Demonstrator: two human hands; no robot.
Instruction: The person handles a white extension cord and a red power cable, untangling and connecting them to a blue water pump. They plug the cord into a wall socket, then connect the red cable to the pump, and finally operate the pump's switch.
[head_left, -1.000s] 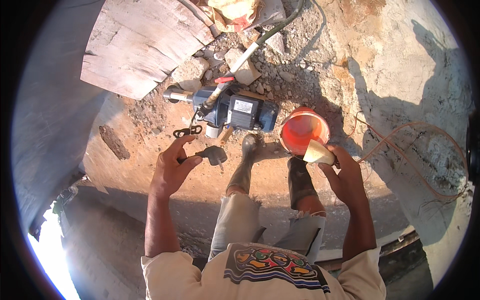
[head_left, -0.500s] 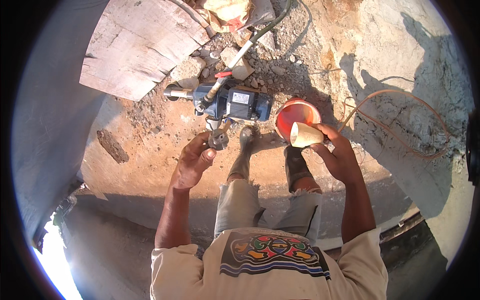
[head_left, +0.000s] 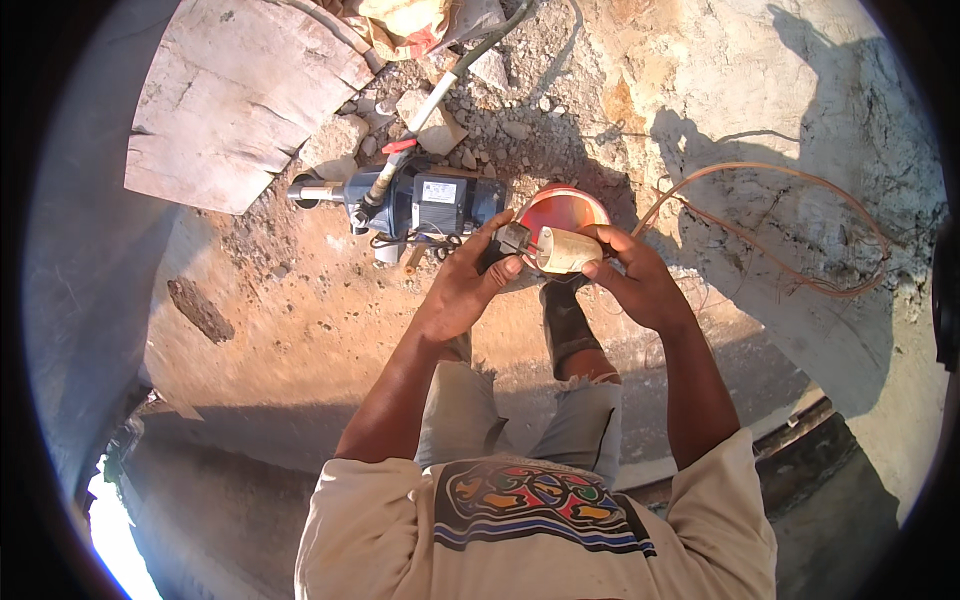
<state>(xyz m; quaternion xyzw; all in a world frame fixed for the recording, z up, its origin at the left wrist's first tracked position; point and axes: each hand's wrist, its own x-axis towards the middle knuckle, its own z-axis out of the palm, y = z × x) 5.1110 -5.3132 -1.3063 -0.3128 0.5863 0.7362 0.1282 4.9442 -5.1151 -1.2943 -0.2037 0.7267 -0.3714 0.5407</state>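
Observation:
My left hand (head_left: 468, 285) is closed on a small dark grey round fitting (head_left: 514, 239), whose exact kind I cannot make out. Between finger and thumb, my right hand (head_left: 640, 282) grips a cream hollow cylinder (head_left: 568, 251) shaped like a cup, lying on its side with its mouth toward the fitting. A thin reddish stem reaches from the fitting to the cylinder's mouth; whether the two touch is unclear. Both pieces are held in front of a red bucket (head_left: 585, 195). Just left of the bucket a blue electric water pump (head_left: 430, 203) sits on the ground.
From the pump a pipe with a red-handled valve (head_left: 398, 146) runs up to a dark hose (head_left: 492, 40). Rubble and a flat pale board (head_left: 240, 95) lie beyond. An orange cable (head_left: 770, 166) loops at right. Rubber boots (head_left: 570, 325) stand below my hands.
My left hand has moved right and slightly up, bringing the fitting to the cylinder's mouth. My right hand has shifted a little left with the cylinder. The view has moved slightly too.

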